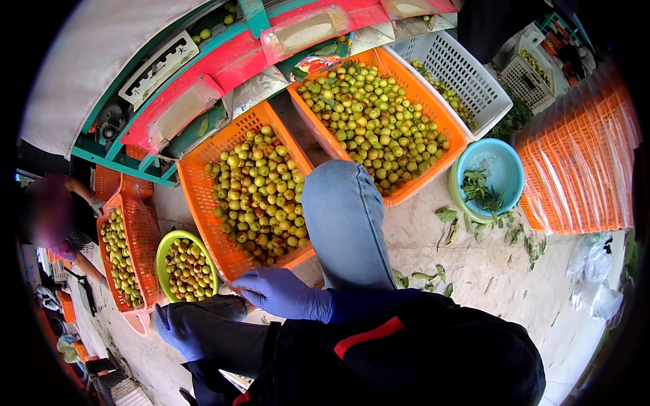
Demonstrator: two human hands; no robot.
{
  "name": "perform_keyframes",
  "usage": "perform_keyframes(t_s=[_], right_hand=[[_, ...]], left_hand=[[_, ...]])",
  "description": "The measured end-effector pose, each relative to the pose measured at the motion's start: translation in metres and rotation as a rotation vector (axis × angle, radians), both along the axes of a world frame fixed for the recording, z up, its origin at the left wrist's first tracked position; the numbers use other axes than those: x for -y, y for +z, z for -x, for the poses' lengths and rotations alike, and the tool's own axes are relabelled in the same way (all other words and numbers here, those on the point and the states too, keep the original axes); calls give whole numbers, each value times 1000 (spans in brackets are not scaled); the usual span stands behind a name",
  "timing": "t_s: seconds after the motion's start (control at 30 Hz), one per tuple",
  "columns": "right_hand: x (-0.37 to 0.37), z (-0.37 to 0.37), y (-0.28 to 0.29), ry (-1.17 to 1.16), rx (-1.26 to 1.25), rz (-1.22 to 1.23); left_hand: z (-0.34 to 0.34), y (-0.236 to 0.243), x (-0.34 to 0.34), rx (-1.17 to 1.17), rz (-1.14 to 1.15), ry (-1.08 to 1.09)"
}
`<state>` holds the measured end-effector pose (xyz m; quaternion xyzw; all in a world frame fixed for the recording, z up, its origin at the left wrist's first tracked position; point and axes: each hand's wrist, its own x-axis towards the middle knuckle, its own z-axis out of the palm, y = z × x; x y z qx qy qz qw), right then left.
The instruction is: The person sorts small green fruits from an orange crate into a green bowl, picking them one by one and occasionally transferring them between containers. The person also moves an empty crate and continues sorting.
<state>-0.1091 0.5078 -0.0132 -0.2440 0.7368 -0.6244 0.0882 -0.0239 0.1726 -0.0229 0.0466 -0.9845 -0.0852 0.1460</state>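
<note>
Both my hands wear blue gloves. My left hand [179, 331] rests on my bent left leg at lower left, fingers apart and holding nothing. My right hand [284, 294] reaches leftward with loosely curved, empty fingers, close to the near edge of an orange crate [198, 195] of green and brown-flecked fruit [254, 183]. My raised right knee [342, 220] is in front of that crate. A lime-green bowl [208, 250] of similar fruit sits left of it. A second orange crate [428, 176], also full, stands behind to the right.
A white crate [484, 84], blue and green basins [509, 177] with leaves, and wrapped stacked orange crates [569, 166] are on the right. A red and green machine [203, 78] spans the back. A co-worker [78, 247] is beside a crate [142, 264] at left. Leaves lie on the floor [487, 277].
</note>
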Motion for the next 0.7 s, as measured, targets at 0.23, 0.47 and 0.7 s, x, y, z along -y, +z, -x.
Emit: perform_keyframes(t_s=[0.23,0.47,0.7], right_hand=[[7,-10,-31,127,-44,-285],[7,-12,-37,294,-131,-562],[21,-17,-58,347,-110,-685]], left_hand=[[37,-50,-107,269,-247,-314],[21,-58,-133,505,-171,-500],[73,0,-86,503,-284,-523]])
